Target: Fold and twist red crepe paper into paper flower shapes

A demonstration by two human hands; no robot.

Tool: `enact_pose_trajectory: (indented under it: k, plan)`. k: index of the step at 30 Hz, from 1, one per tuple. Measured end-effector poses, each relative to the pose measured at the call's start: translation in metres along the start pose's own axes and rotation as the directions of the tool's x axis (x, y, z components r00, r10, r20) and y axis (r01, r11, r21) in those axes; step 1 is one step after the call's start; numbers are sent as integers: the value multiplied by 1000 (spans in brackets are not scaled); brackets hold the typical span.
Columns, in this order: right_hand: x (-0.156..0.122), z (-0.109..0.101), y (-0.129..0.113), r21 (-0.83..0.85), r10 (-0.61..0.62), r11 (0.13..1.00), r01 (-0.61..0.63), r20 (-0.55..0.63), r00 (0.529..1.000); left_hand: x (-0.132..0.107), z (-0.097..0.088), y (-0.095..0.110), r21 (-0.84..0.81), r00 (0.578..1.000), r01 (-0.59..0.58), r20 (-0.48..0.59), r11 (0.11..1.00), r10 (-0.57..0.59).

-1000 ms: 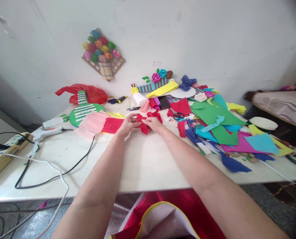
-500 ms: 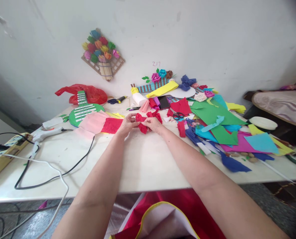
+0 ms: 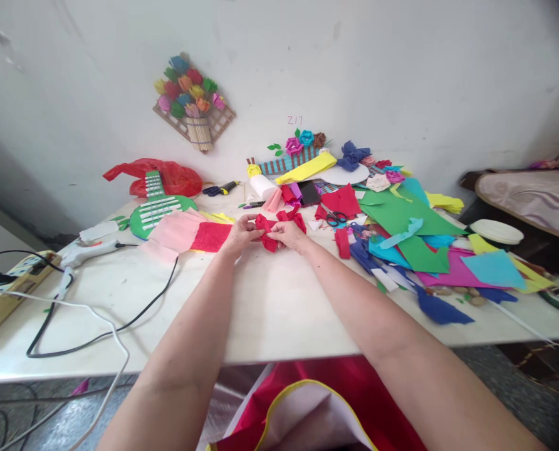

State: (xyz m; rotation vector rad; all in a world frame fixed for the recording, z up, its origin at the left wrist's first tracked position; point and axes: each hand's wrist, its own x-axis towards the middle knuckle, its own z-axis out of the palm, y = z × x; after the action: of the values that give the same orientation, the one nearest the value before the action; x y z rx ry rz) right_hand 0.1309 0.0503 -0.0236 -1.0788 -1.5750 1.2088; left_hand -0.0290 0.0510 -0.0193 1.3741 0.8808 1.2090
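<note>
Between my two hands is a piece of folded red crepe paper, held just above the white table. My left hand pinches its left side with thumb and fingers. On the right side, my right hand pinches it too, the fingertips of both hands close together. More red crepe paper lies just behind my right hand. Beside my left hand rest a flat red sheet and a pale pink sheet, which partly covers a green guitar-shaped board with white strips.
A glue gun and its black cord lie at left near a power strip. Scissors sit right of my hands, among coloured paper scraps. Green sheets and a white dish are farther right. Pliers lie behind.
Both hands stay almost in place on the red crepe paper. Only slight finger movement shows, and the paper's folds shift a little.
</note>
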Motion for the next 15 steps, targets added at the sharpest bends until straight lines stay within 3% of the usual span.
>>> enact_pose_trajectory:
  k: [15]
  plan:
    - [8, 4, 16, -161, -105, 981, 110, 35, 994, -3, 1, 0, 42, 997, 77, 4, 996, -77]
